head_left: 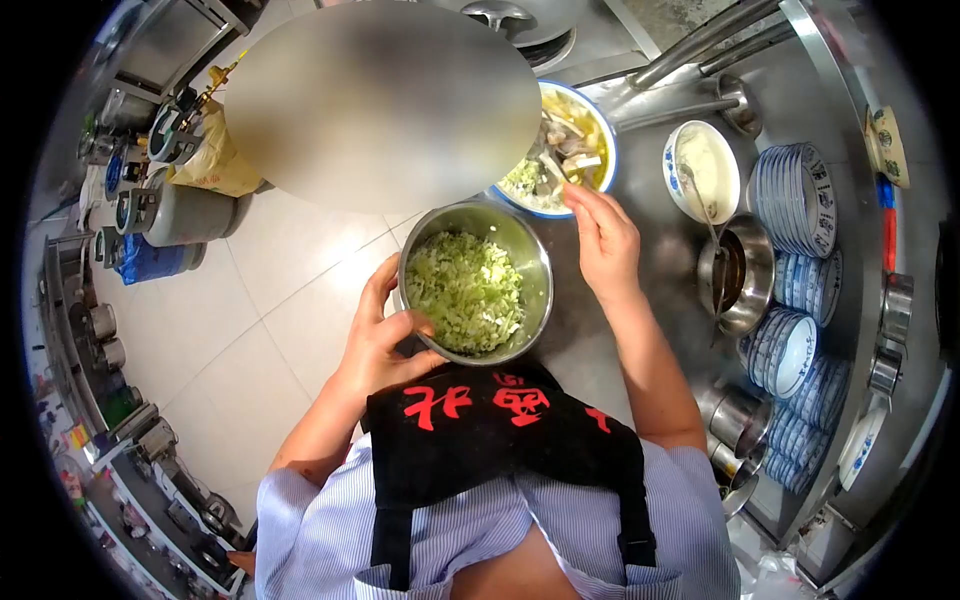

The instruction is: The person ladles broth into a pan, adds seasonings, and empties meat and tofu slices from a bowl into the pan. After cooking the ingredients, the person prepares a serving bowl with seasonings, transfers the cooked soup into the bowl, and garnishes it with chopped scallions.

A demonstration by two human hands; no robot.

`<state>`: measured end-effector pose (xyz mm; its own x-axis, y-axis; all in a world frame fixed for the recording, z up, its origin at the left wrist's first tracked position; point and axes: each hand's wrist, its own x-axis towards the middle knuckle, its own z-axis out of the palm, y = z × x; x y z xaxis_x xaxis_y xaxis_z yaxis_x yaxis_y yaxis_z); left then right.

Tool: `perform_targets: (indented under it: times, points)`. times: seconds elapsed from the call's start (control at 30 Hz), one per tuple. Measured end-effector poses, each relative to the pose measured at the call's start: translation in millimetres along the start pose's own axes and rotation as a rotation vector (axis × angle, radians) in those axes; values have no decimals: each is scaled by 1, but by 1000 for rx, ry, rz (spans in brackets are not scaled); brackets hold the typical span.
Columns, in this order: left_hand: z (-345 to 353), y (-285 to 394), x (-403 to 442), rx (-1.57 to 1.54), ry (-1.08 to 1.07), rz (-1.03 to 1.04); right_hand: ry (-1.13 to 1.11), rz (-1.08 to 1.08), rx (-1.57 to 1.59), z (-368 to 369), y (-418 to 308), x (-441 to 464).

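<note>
My left hand point(385, 335) grips the near left side of a deep stainless steel bowl point(541, 290), thumb over the rim and fingers along the outer wall. Finely chopped pale green vegetable point(465, 290), which looks like cabbage, fills much of the bowl. Beyond it on the right stands a white basin with a blue rim point(614, 150), partly covered by a blurred patch. It holds more chopped greens, grey-brown pieces and yellow liquid. At the basin's near edge, my right hand point(607, 240) is closed with fingertips together; what they hold, if anything, is unclear.
Right of my right hand are a white bowl of pale paste point(690, 150) and a steel bowl of dark liquid point(765, 270), with a spoon. Plates point(790, 200) and blue-patterned bowls point(785, 350) are stacked further right. Gas cylinders point(190, 210) stand on the tiled floor at left.
</note>
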<state>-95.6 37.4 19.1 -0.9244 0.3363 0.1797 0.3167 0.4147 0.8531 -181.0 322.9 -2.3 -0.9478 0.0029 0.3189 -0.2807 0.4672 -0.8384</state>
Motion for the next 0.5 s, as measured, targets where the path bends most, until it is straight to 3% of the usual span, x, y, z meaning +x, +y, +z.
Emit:
perform_targets:
  times: [0.07,0.17,0.3,0.33,0.43,0.5]
  points:
    - [2,2,3,11,11,0,-8,-219,-208,-5,-12,8]
    - [3,8,8,44,30,48,58,-94,120,-19,-46,-8]
    - [5,22,16,130,11,202,-100,93,19,-24,-63,-44]
    - [5,26,19,157,-22,280,-129,51,-122,-20,-60,-48]
    - [12,34,20,184,-41,371,-57,341,285,3,-49,-67]
    - [13,37,21,176,-57,362,-18,401,433,2,-48,-69]
